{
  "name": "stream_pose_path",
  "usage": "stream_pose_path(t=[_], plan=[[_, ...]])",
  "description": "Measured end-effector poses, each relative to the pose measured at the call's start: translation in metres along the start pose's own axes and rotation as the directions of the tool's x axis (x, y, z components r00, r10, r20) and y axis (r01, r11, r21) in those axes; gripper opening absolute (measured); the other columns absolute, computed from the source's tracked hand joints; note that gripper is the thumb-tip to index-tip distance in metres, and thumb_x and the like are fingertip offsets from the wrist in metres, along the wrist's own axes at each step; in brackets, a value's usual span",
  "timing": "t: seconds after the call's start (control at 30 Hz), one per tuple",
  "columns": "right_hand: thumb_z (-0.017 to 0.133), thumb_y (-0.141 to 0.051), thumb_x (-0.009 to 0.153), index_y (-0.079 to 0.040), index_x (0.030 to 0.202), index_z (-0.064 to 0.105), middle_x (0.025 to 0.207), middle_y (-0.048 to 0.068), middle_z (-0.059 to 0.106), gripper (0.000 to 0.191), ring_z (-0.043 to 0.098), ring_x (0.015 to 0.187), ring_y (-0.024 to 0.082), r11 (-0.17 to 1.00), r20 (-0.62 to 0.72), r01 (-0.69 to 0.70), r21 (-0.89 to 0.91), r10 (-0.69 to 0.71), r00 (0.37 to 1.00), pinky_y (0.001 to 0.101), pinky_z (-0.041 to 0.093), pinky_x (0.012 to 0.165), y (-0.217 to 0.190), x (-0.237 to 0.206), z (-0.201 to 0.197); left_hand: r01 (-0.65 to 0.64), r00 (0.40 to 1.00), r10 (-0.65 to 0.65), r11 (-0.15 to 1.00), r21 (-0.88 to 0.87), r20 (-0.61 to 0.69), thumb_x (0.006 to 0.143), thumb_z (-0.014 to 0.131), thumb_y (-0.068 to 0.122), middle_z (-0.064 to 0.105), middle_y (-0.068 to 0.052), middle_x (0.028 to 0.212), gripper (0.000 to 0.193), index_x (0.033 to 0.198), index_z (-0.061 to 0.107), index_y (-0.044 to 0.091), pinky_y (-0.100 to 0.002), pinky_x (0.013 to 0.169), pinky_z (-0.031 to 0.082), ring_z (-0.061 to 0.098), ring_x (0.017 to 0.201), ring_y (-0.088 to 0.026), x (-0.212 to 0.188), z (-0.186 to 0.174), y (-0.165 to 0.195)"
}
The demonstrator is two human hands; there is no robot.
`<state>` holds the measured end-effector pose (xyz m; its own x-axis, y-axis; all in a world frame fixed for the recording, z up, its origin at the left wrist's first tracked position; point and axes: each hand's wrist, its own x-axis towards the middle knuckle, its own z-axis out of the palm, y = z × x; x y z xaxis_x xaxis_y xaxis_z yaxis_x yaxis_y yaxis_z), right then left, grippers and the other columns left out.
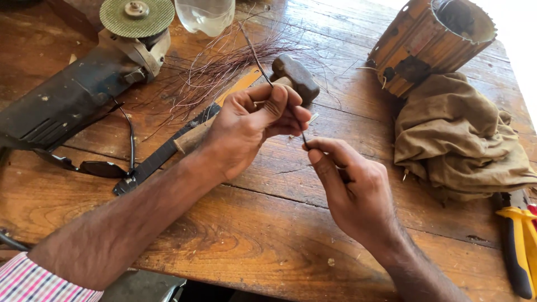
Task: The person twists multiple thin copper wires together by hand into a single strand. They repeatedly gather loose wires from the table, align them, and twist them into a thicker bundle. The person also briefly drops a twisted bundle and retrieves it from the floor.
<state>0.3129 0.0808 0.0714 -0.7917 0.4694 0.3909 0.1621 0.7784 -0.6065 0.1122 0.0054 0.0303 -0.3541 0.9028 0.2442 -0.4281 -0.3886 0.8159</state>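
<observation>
My left hand (pixel 251 126) is closed around a thin dark strand of wire (pixel 256 56) that rises from the fist toward the back of the wooden table (pixel 251 240). My right hand (pixel 349 187) pinches the lower end of the same strand between thumb and forefinger, just right of the left fist. Both hands hover over the middle of the table. Behind the left hand lies a hammer (pixel 296 72) with a wooden handle. A loose bundle of fine reddish wires (pixel 210 70) spreads out beyond it.
An angle grinder (pixel 84 78) lies at the back left, with sunglasses (pixel 98 165) and a dark flat file (pixel 162 151) beside it. A ribbed metal motor housing (pixel 430 42) and a brown cloth (pixel 458 140) sit at the right. Yellow-handled pliers (pixel 517 246) lie at the right edge. A clear plastic bottle (pixel 204 15) stands at the back.
</observation>
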Motion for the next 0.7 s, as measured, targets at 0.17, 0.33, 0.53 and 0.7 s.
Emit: stream_pose_path(t=[0.17, 0.33, 0.53, 0.7], plan=[[0.062, -0.018, 0.103, -0.005, 0.117, 0.07, 0.075, 0.0, 0.072, 0.02, 0.061, 0.061, 0.004, 0.992, 0.076, -0.023, 0.12, 0.014, 0.997, 0.0234, 0.049, 0.053, -0.002, 0.004, -0.003, -0.009, 0.998, 0.004, 0.997, -0.079, -0.059, 0.103, 0.066, 0.019, 0.074, -0.01, 0.091, 0.018, 0.101, 0.075, 0.003, -0.034, 0.08, 0.058, 0.07, 0.083, -0.018, 0.0, 0.001, 0.004], [0.063, -0.019, 0.101, -0.007, 0.116, 0.071, 0.055, -0.003, 0.056, 0.021, 0.043, 0.049, 0.003, 0.985, 0.141, -0.14, 0.103, 0.125, 0.982, 0.0261, 0.033, 0.044, -0.002, 0.006, -0.002, -0.042, 0.972, 0.039, 0.999, -0.005, -0.23, 0.104, 0.063, 0.016, 0.074, -0.009, 0.089, 0.02, 0.096, 0.075, 0.003, -0.033, 0.076, 0.057, 0.066, 0.076, -0.016, 0.005, 0.002, 0.009], [0.064, -0.02, 0.1, -0.008, 0.113, 0.071, 0.052, -0.004, 0.057, 0.02, 0.043, 0.044, 0.003, 0.993, 0.165, -0.116, 0.033, 0.109, 0.98, 0.0266, 0.031, 0.04, -0.005, 0.005, 0.003, -0.027, 0.899, 0.048, 0.998, 0.055, -0.436, 0.101, 0.06, 0.011, 0.071, -0.007, 0.082, 0.017, 0.093, 0.074, 0.003, -0.032, 0.076, 0.06, 0.066, 0.074, -0.015, 0.011, -0.006, 0.02], [0.064, -0.018, 0.099, -0.008, 0.113, 0.071, 0.055, -0.003, 0.063, 0.018, 0.046, 0.042, 0.003, 0.997, 0.161, -0.074, 0.004, 0.073, 0.984, 0.0263, 0.033, 0.038, -0.003, 0.004, 0.008, -0.083, 0.876, 0.131, 0.989, 0.122, -0.464, 0.102, 0.061, 0.014, 0.071, -0.007, 0.081, 0.021, 0.091, 0.074, 0.002, -0.031, 0.072, 0.058, 0.065, 0.074, -0.015, 0.013, -0.015, 0.026]])
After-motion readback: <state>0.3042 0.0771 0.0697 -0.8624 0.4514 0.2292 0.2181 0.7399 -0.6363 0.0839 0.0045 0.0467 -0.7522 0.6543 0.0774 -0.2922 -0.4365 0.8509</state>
